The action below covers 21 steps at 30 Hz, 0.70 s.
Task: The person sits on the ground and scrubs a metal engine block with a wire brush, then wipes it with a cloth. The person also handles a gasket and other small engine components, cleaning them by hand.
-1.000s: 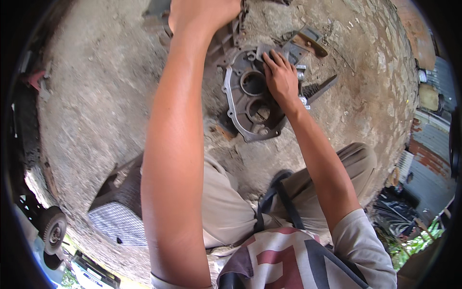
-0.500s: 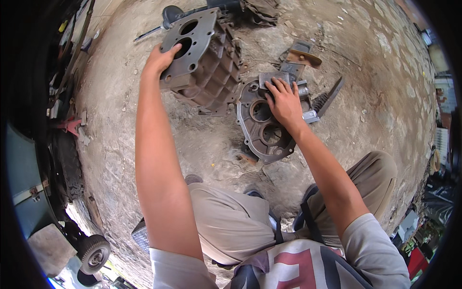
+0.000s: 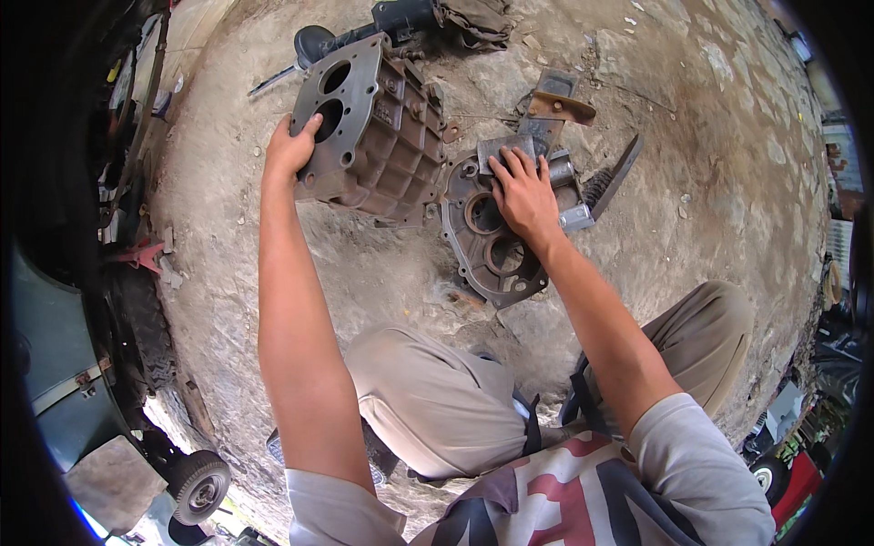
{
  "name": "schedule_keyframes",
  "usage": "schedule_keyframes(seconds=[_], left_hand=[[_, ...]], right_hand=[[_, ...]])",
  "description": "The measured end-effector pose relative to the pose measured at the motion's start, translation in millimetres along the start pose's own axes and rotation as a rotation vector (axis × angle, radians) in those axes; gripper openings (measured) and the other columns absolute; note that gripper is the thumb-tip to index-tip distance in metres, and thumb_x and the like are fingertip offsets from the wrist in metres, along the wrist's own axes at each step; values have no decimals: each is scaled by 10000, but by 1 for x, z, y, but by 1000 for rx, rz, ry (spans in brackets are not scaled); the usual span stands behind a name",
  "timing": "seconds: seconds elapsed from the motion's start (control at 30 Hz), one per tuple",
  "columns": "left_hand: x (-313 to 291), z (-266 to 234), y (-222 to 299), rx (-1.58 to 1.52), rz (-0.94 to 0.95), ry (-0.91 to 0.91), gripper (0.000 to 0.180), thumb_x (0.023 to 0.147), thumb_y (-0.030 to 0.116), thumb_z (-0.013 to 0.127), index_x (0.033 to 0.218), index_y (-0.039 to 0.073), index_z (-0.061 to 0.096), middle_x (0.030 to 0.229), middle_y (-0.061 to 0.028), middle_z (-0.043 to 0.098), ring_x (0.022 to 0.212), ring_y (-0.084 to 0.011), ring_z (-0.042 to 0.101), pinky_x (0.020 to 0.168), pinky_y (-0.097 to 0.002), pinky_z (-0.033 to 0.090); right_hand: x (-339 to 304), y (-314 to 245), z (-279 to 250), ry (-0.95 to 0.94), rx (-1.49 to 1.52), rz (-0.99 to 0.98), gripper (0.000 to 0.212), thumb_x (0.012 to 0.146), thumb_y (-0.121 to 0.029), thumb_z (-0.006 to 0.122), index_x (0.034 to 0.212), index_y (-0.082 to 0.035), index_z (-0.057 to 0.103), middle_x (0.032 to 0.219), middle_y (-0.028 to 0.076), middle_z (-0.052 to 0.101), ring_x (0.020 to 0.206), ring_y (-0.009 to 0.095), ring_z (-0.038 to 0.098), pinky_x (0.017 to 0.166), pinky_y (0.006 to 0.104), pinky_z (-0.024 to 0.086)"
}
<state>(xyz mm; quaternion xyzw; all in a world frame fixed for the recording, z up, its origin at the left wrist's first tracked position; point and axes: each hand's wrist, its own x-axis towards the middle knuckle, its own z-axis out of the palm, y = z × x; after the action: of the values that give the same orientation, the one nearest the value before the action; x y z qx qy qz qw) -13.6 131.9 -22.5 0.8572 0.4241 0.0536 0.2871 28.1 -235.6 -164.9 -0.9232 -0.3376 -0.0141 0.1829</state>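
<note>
At the left edge, one red stand [image 3: 139, 256] sits on the ground [image 3: 692, 200], with one wheel [image 3: 200, 490] nearer. Farther right comes the left hand [image 3: 288, 153], grasping one ribbed metal housing [image 3: 398, 136] by its left face: the thumb reaches over the nearer of that face's two large round holes, and the other fingers wrap the left edge, partly hidden. The housing stands on the ground, left of and slightly beyond the casing. Past its far side lie one long dark tool [image 3: 405, 18] and, to the right, one crumpled brown cloth [image 3: 475, 23].

Right of the housing, just beside it, lies one flat metal casing [image 3: 467, 247] with two large round openings, one farther and one nearer. One grey rectangular plate [image 3: 497, 146] rests at its far end. The right hand [image 3: 528, 202] lies over the casing, its fingers extended and spread, tips on the plate. To the right are two silvery cylindrical parts [image 3: 575, 217]; I cannot tell whether they are fixed to the casing. Beyond the plate lies one rusty bracket [image 3: 566, 107]. Farthest right of this group, one coil spring [image 3: 597, 187] lies beside one flat bar [image 3: 622, 173].
</note>
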Motion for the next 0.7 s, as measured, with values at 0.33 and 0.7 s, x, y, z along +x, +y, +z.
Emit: schedule_keyframes(seconds=[0.33, 0.7], left_hand=[[-49, -14, -21, -22, -117, -59, 920, 897, 508, 747, 1533, -50, 385, 1464, -335, 522, 1392, -417, 509, 1148, -438, 397], [44, 0, 46, 56, 427, -155, 652, 1011, 588, 541, 1434, 96, 606, 1458, -196, 595, 1401, -339, 518, 1174, -393, 360]], right_hand=[[2, 13, -8, -41, 20, -102, 524, 936, -256, 683, 1438, -155, 572, 1514, 78, 513, 1454, 278, 414, 1208, 550, 310], [2, 9, -9, -45, -42, -121, 484, 994, -299, 618, 1449, -142, 562, 1531, 92, 500, 1457, 283, 414, 1223, 522, 299]])
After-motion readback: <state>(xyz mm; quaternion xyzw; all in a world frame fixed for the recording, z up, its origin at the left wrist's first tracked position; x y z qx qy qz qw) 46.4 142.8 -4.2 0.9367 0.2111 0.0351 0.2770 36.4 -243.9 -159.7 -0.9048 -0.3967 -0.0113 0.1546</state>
